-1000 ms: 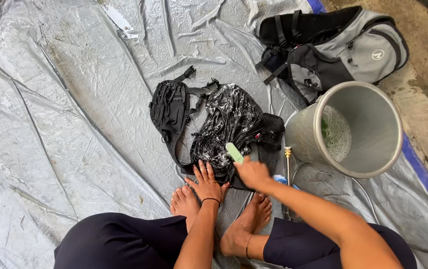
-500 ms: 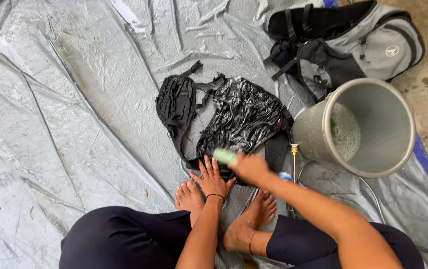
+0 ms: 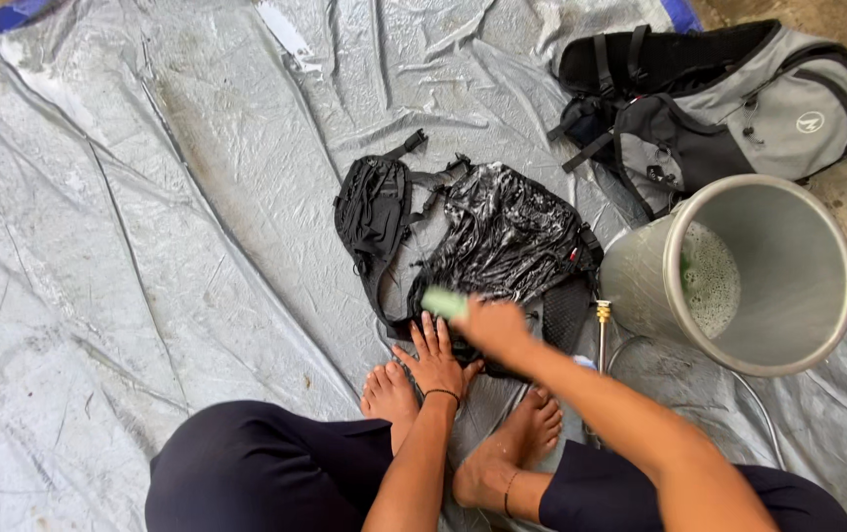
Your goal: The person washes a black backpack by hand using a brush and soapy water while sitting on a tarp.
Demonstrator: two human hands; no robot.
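A wet black backpack (image 3: pixel 502 241) lies flat on a grey tarp (image 3: pixel 147 227) in front of my bare feet. My left hand (image 3: pixel 436 357) presses flat on the bag's near edge, fingers spread, a thin dark band at the wrist. My right hand (image 3: pixel 492 325) is closed around a pale green brush (image 3: pixel 443 302) and holds it against the bag's lower part; the hand is slightly blurred. The bag's straps (image 3: pixel 374 212) spread to the left.
A grey metal bucket (image 3: pixel 748 276) with foamy water stands at the right. A hose with a brass nozzle (image 3: pixel 602 313) lies beside it. A grey and black backpack (image 3: pixel 729 108) rests at the upper right. Bare concrete shows past the tarp's blue edge.
My right hand with the green brush has slid left and toward me across the bag. The left hand stays pressed on the bag's edge. The view has shifted slightly.
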